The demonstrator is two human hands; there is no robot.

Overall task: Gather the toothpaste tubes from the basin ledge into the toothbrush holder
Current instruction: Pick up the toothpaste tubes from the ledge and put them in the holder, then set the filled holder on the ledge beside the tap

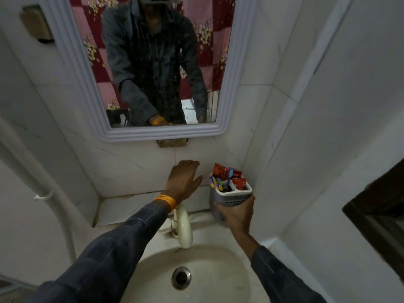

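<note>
A grey toothbrush holder (227, 196) with white rim and two compartments is held from below by my right hand (237, 214), at the right end of the basin ledge (131, 204). Red toothpaste tubes (223, 170) stand upright in it, one (239, 184) in the right compartment, beside colourful toothbrushes (215, 182). My left hand (183, 182) hovers over the ledge just left of the holder, palm down, fingers spread, holding nothing. An orange band circles its wrist.
A white tap (183, 228) curves over the white basin (218, 265) with its metal drain (181, 278). A white-framed mirror (227, 106) hangs on the tiled wall above. A white pipe (54, 204) runs down the left. A dark frame (376, 215) is at right.
</note>
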